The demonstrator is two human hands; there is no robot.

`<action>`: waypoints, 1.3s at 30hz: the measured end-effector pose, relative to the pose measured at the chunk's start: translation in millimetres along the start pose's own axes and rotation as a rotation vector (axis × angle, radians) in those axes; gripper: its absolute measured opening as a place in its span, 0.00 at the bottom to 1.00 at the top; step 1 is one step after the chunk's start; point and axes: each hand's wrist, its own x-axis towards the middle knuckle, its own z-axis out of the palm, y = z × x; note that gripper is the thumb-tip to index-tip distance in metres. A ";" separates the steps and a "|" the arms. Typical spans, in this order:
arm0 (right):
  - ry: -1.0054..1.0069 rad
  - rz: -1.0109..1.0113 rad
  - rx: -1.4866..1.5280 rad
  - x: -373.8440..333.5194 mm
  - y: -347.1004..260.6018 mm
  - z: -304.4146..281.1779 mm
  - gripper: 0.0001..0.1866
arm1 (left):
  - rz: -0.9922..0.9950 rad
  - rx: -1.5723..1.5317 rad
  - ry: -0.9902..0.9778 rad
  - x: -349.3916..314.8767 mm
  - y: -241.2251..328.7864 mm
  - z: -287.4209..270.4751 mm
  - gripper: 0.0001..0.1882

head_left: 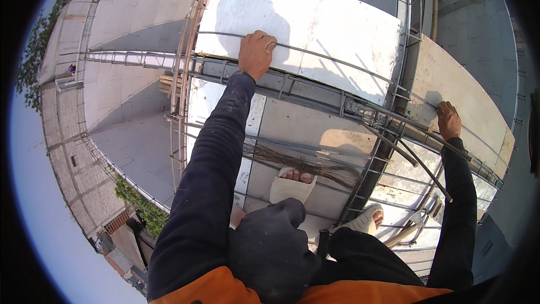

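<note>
A long thin steel bar (337,62) runs from left to right above pale formwork panels (349,28). My left hand (257,53) has its fingers curled over the bar near its left end, at the edge of the white panel. Far to the right, my right hand (448,121) is closed on what looks like the same bar, over the tan panel (444,73). Between me and the bar lies a rebar cage (343,103) in a narrow trough. A bundle of thin tie wire (298,164) rests by my foot.
My sandalled feet (368,219) stand on panels crossed by thin bars. Tools, one with a wooden handle (402,235), lie at the lower right. Loose thick bars (422,166) stick out below the cage. Upright rebar (183,79) rises at left, beside lower decks.
</note>
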 end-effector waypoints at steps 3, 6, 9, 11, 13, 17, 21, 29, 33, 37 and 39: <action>-0.026 0.021 -0.012 -0.8 1.2 -2.8 0.05 | -0.015 -0.042 0.018 0.0 2.5 1.9 0.07; -0.017 -0.009 -0.024 7.2 -4.6 -7.3 0.05 | -0.016 -0.005 0.022 -4.7 -3.2 0.2 0.08; -0.016 0.049 -0.072 4.0 0.3 -8.5 0.05 | -0.021 -0.034 0.017 -3.1 3.0 3.3 0.08; 0.012 0.034 -0.075 4.3 -2.4 -6.9 0.05 | -0.020 -0.035 0.014 -4.2 -0.1 2.1 0.08; 0.009 0.043 -0.049 4.9 0.7 -5.4 0.06 | -0.045 -0.069 0.007 -9.0 -6.3 4.6 0.08; 0.018 0.136 -0.023 -8.9 5.4 0.7 0.06 | 0.004 -0.051 0.027 6.5 8.7 4.8 0.07; 0.013 0.108 -0.007 -6.9 -0.4 -3.3 0.06 | -0.025 -0.055 0.063 -3.7 3.8 6.6 0.07; -0.034 0.111 -0.019 6.7 -3.0 -4.2 0.06 | 0.024 -0.020 0.058 -6.8 -0.7 0.4 0.06; 0.046 0.097 -0.062 -4.8 -0.7 -6.8 0.14 | 0.118 0.001 -0.085 -5.7 -3.9 -19.3 0.15; 0.096 0.137 0.092 -43.3 37.5 -27.0 0.19 | 0.039 -0.026 0.103 -41.0 -27.9 -111.0 0.17; 0.073 0.067 0.080 -76.8 35.9 -42.1 0.14 | -0.118 0.028 0.127 -90.3 -54.3 -157.1 0.14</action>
